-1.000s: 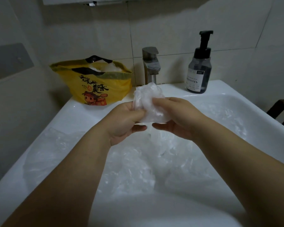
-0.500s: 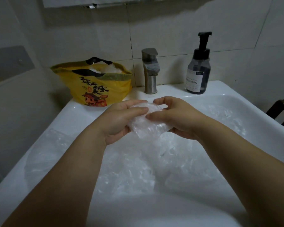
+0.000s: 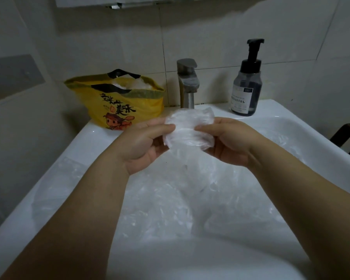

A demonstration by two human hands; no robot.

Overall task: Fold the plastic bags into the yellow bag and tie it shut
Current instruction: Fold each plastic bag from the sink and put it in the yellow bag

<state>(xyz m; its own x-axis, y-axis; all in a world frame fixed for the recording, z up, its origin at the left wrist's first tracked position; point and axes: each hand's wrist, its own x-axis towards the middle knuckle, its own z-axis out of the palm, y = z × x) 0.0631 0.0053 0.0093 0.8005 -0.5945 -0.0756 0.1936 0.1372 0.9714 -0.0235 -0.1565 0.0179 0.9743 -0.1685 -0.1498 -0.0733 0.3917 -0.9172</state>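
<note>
Both hands hold a folded clear plastic bag (image 3: 187, 128) above the white sink. My left hand (image 3: 143, 144) pinches its left edge between thumb and fingers, and my right hand (image 3: 228, 140) pinches its right edge. Its loose tail hangs down toward the basin. The yellow bag (image 3: 117, 104) with black handles stands open on the sink's back left corner, with clear plastic showing inside its mouth. More clear plastic bags (image 3: 170, 203) lie crumpled in the basin below my arms.
The white sink (image 3: 83, 142) fills the lower frame. A metal faucet (image 3: 187, 83) stands behind the held bag. A dark pump soap bottle (image 3: 247, 85) sits at the back right. Dark furniture (image 3: 348, 136) shows at the right edge. Tiled wall behind.
The bundle was upright, then pressed down between both hands. Now it is spread flatter and wider, with my hands slightly apart at its two edges.
</note>
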